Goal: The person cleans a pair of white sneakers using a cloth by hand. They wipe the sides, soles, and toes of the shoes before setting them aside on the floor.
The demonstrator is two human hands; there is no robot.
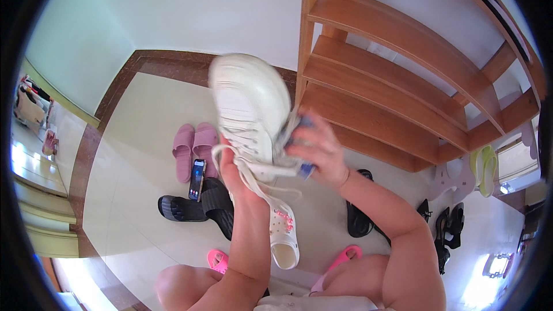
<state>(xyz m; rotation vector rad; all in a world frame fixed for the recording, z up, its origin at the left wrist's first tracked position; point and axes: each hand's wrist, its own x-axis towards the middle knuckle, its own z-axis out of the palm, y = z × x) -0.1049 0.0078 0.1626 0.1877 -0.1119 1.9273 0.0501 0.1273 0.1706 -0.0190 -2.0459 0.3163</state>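
Note:
My left hand (233,175) grips a white lace-up sneaker (246,114) by its heel end, holding it raised with the toe pointing away from me. Its white laces (248,168) dangle loose over my wrist. At the right side of the shoe, my right hand (319,149) is blurred and closed around a crumpled grey-and-blue item (283,140), perhaps a cloth, pressed near the sole. Below the sneaker, a white clog (284,237) with pink charms stands on the floor, partly hidden by my forearm.
A wooden shoe rack (384,80) stands at right against the white wall (216,4). Pink slippers (183,151), a lit phone (197,180) and black slides (181,208) lie at left. Black sandals (358,220), black heels (441,229) and yellow-green slippers (483,168) are at right.

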